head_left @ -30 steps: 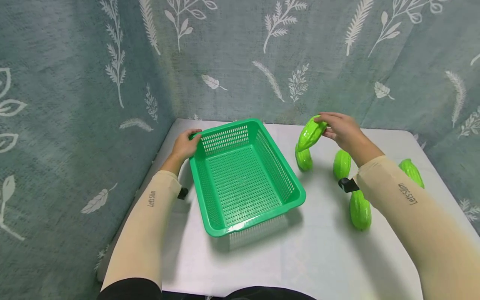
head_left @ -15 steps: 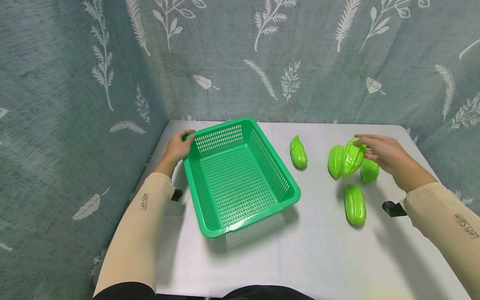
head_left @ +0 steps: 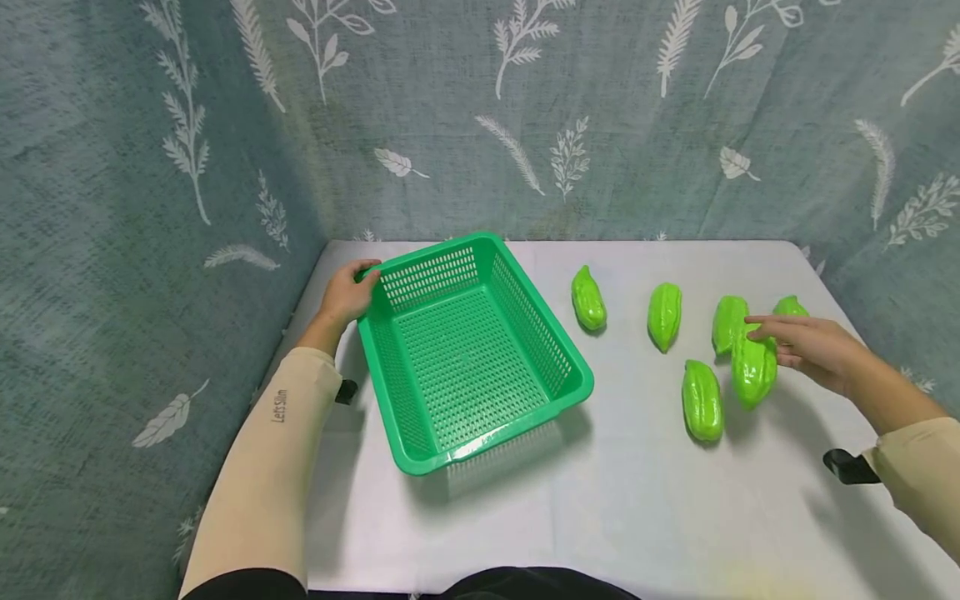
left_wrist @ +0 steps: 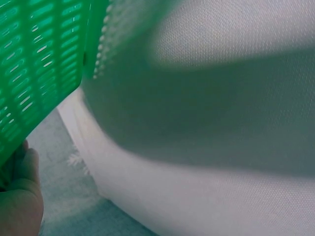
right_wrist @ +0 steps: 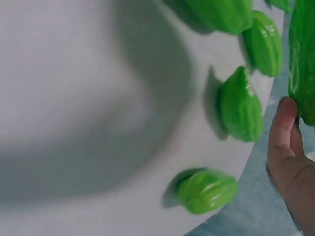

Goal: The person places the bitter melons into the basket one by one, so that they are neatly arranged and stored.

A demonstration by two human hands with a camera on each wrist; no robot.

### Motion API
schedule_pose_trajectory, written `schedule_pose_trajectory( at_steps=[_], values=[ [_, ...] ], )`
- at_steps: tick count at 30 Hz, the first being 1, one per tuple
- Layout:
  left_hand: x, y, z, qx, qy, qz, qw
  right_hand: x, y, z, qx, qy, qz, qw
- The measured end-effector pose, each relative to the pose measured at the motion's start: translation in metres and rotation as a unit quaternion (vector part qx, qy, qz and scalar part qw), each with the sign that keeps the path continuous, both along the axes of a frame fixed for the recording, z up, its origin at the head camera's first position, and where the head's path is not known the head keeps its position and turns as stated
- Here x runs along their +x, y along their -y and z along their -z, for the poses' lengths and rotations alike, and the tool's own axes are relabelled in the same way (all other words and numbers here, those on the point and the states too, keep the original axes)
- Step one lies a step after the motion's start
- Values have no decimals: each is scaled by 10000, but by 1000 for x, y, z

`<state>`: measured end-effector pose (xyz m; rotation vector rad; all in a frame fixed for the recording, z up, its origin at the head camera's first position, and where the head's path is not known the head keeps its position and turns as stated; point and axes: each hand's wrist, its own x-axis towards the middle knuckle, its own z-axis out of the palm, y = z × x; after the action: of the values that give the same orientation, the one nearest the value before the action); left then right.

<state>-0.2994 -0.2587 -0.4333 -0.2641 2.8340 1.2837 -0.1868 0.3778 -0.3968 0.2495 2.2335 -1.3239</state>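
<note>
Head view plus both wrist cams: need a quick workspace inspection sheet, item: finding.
Surface: white table, cloth-covered.
Job's things: green basket, nothing in it; six green gourds to its right, one at the right hand.
Clutter: nothing seen.
Hands: left hand grips the basket's far-left corner; right hand has fingertips on that gourd.
Cables: nothing seen; black wrist straps only.
Surroundings: grey-green leaf-print curtain behind and left.
</note>
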Motion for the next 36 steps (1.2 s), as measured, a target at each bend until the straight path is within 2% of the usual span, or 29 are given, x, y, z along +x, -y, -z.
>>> schedule_pose_trajectory(
  at_steps=[5,8,14,21,28,36],
  values=[
    [1,-1,-1,56,-22,-34,10000,11,-15,10,340,40,-458,9984],
    [1,-2,-1,48,-14,-20,10000,17,-24,19,393,-6,-525,9978],
    [0,-1,1,10,27,-57,10000,26,-37,36,421,37,-404,9983],
    [1,1,-1,28,8,-74,10000,29,-41,48,618,-38,-464,9970],
    [-1,1,2,17,-24,-99,9999,30,-35,57,1206,-126,-692,9902],
    [-1,0,1,-5,-25,-122,9999,29,-30,57,1247,-46,-592,9904]
  ],
)
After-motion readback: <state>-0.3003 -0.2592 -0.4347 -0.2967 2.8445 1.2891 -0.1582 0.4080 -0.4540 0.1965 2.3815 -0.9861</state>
